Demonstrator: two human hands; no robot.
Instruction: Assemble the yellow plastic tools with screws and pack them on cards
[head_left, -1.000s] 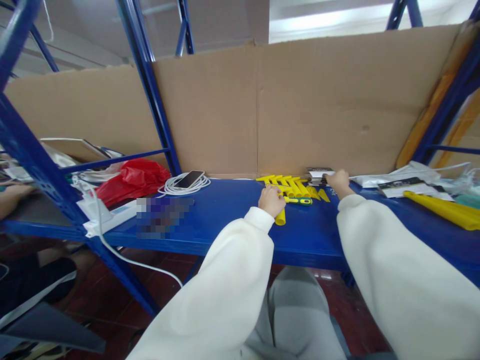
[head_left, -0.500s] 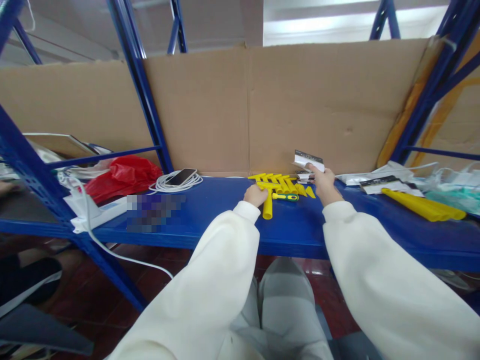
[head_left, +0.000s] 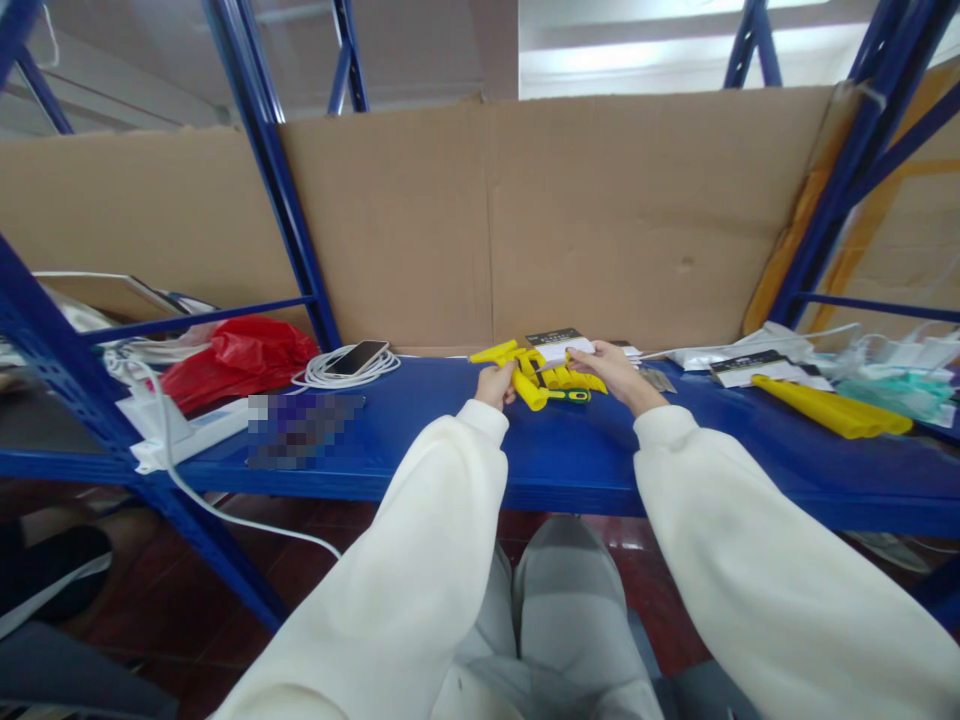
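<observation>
My left hand (head_left: pixel 495 386) is closed on a yellow T-shaped plastic tool (head_left: pixel 531 392), lifted and tilted, its thick round handle towards me. Close by on the right, my right hand (head_left: pixel 613 372) pinches a black-and-white printed card (head_left: pixel 556 344) and holds it over the tool's far end. Whether card and tool touch I cannot tell. Several more yellow tools (head_left: pixel 559 380) lie in a row beneath the card, partly hidden by it. Just in front of them is a screwdriver-like green-and-yellow handle (head_left: pixel 568 396).
On the blue shelf (head_left: pixel 442 450), a phone (head_left: pixel 358 358) rests on a coiled white cable, beside a red plastic bag (head_left: pixel 240 360) and a white power strip (head_left: pixel 202 428). To the right lie yellow tubular pieces (head_left: pixel 832 408), printed cards and plastic bags. A cardboard panel (head_left: pixel 390 230) stands behind.
My right hand has brought the card left and down to the yellow tool. My left hand has raised and tilted that tool off the shelf. The view has shifted slightly.
</observation>
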